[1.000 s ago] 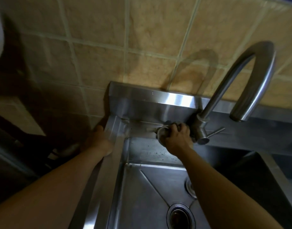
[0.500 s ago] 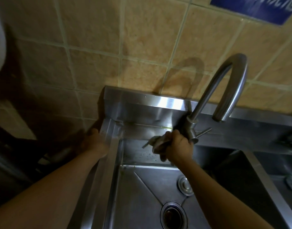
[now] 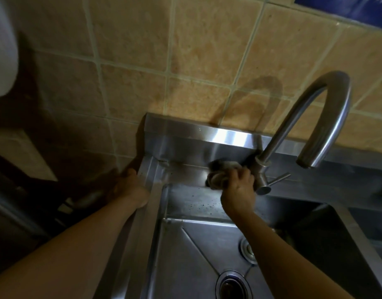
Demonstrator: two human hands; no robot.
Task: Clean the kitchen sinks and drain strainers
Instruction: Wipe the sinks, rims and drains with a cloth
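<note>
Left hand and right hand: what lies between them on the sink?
In the head view, only bare steel: the sink's back ledge and its left rim separate the left hand, resting on the rim, from the right hand gripping the rag.

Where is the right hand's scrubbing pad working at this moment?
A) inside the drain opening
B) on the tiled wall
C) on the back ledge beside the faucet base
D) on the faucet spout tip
C: the right hand grips the scrubbing pad against the sink's back ledge, just left of the faucet base.

Both arms reach forward, right hand fingers curled, left hand resting flat
</note>
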